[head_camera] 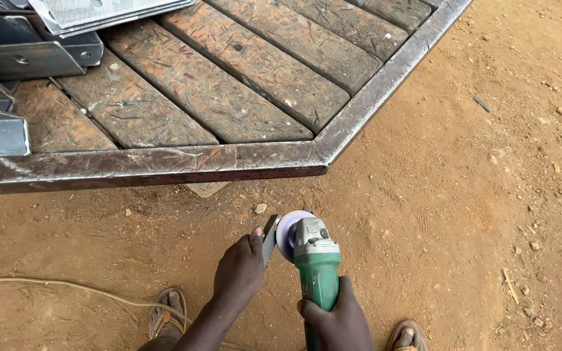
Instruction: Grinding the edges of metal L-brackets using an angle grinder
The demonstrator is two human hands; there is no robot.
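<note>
outdoor metal workshop | dirt floor (pixel 463 195) | steel-framed plank table (pixel 229 159) | angle grinder (pixel 313 260)

A dirt floor (pixel 463 214) carries a low platform (pixel 164 162) of worn planks in a rusty steel frame. Grey metal brackets (pixel 8 58) lie stacked at its left end. A cord (pixel 66 286), pebbles and two sandalled feet rest on the dirt.

Grinder body (pixel 318 276) disappears under the right hand (pixel 336 322), metal brackets (pixel 8 78) far left get chopped by the edge, cable (pixel 53 285) too.
</note>
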